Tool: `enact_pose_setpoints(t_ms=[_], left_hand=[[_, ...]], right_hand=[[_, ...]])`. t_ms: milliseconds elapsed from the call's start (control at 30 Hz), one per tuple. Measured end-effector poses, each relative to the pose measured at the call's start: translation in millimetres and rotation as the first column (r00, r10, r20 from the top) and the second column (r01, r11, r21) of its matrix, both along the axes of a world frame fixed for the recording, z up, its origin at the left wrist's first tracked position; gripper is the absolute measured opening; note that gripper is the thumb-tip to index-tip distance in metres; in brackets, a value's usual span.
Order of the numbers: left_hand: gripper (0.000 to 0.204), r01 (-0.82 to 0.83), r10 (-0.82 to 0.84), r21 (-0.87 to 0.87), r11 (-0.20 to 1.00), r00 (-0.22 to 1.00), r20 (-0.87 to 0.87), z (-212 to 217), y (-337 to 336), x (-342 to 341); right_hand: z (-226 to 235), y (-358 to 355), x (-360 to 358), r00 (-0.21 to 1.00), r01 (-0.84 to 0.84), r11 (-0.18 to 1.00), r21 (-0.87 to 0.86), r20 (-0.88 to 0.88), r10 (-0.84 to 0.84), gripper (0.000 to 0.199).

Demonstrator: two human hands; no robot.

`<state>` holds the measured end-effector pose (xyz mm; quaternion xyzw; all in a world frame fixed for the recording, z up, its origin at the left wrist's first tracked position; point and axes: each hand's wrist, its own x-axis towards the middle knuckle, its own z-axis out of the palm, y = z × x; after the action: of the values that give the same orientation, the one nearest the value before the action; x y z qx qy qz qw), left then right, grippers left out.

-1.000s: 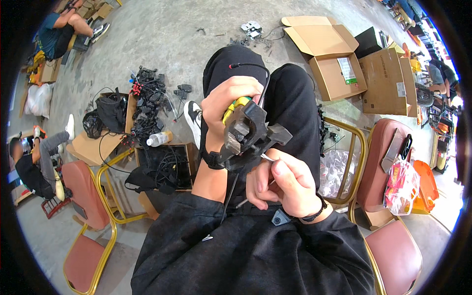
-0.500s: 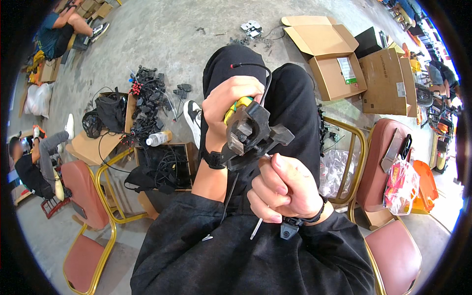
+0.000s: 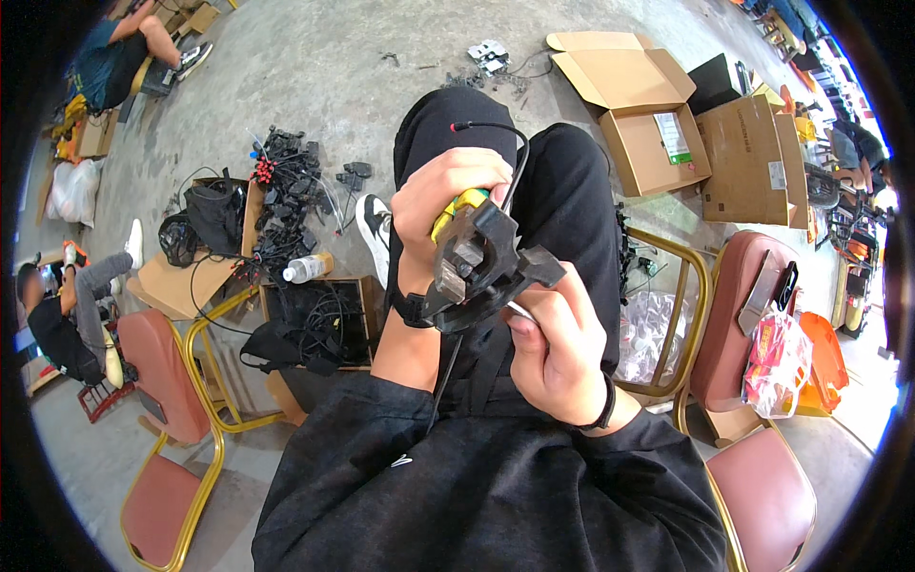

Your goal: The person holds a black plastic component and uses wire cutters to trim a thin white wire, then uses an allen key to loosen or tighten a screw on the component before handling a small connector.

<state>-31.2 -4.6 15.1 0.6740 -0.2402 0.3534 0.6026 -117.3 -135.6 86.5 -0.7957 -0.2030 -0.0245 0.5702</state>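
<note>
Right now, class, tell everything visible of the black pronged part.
The black part is matte, seemingly plastic, with a notch, a stubby arm jutting right and greyish blocks at its left. It is held tilted above the lap, next to the yellow-green piece in the left hand. A thin metal rod in the right hand shows by its lower edge; contact is unclear.

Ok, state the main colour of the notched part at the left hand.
The notched part is black; head view shows it best.
</note>
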Motion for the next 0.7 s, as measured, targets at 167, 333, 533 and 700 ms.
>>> enact_pose_setpoints(t_ms=[167, 333, 533, 700], left_hand=[[0.016, -0.003, 0.004, 0.012, 1.000, 0.999, -0.034, 2, 0, -2], [0.016, 0.011, -0.011, 0.008, 1.000, 1.000, -0.022, 6, -1, -2], [0.016, -0.005, 0.007, -0.094, 0.996, 1.000, 0.028, -14, -2, 4], [0.016, 0.006, -0.005, -0.016, 1.000, 1.000, 0.029, -5, -1, 3]], right_hand=[[3, -6, 1, 0.982, -0.140, 0.986, 0.091, -0.111, 0.150, 0.003], [2, -9, 2, 0.975, -0.171, 0.970, 0.173, -0.113, 0.192, 0.006], [4, -7, -4, 0.850, -0.108, 0.889, 0.446, -0.422, 0.315, 0.038], [7, -6, -1, 0.645, 0.002, 0.640, 0.769, -0.490, 0.586, 0.043]])
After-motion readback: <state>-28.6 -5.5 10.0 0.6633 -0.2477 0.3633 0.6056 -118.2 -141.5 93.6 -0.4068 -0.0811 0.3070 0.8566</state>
